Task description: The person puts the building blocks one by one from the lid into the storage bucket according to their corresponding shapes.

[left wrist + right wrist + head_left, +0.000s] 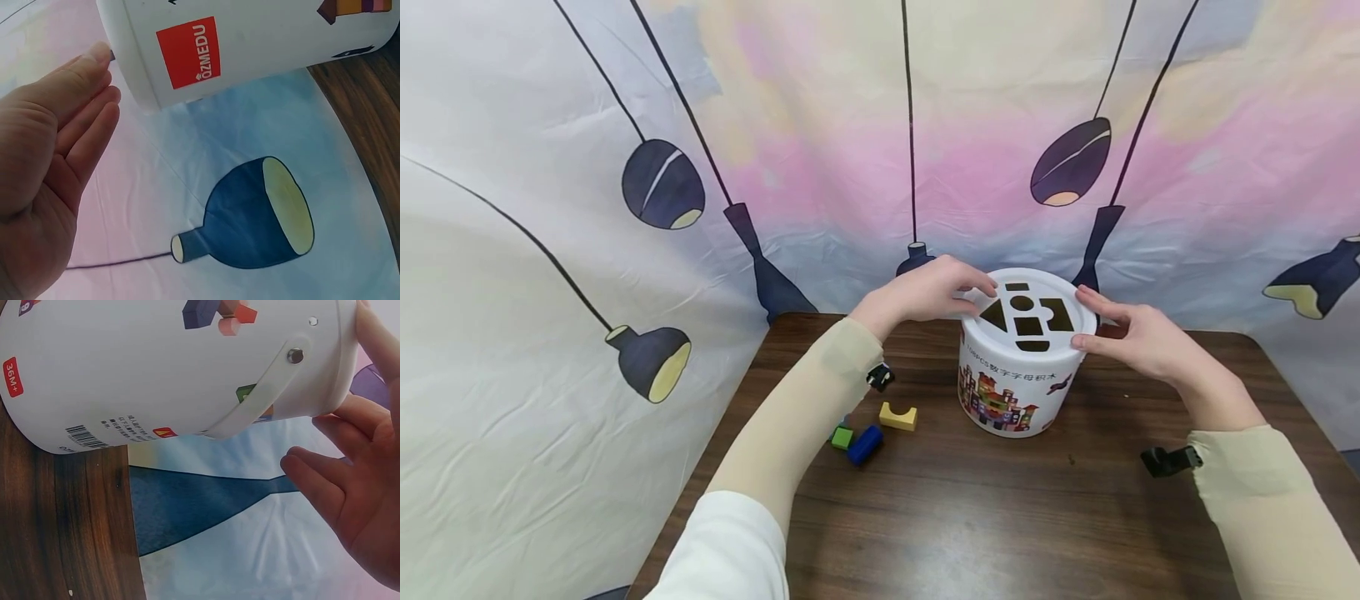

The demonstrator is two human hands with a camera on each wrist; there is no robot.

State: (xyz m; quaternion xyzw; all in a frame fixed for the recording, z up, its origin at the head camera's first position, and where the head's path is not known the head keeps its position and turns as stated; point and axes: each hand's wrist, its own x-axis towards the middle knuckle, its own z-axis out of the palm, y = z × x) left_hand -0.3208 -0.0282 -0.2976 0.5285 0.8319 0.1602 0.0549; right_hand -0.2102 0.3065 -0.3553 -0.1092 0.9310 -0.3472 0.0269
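Observation:
A white lidded bucket (1015, 392) stands upright on the table, printed with coloured building blocks. Its white lid (1060, 343) has several cut-out shapes, among them a triangular hole (995, 315). My left hand (925, 290) reaches over the lid's left side, thumb and fingertips by that hole. In the left wrist view a small dark bit shows beside the thumb tip; whether it is held is unclear. Opposite, my right hand (1150, 333) holds the lid's right rim, thumb at the front and a finger farther back. Its other fingers (319, 475) lie below the rim.
Left of the bucket lie a yellow arch block (898, 417), a blue cylinder block (865, 445) and a green block (842, 437); a light blue piece is partly hidden by the left forearm. Behind the brown table (985, 517) hangs a cloth (820, 167) printed with lamps.

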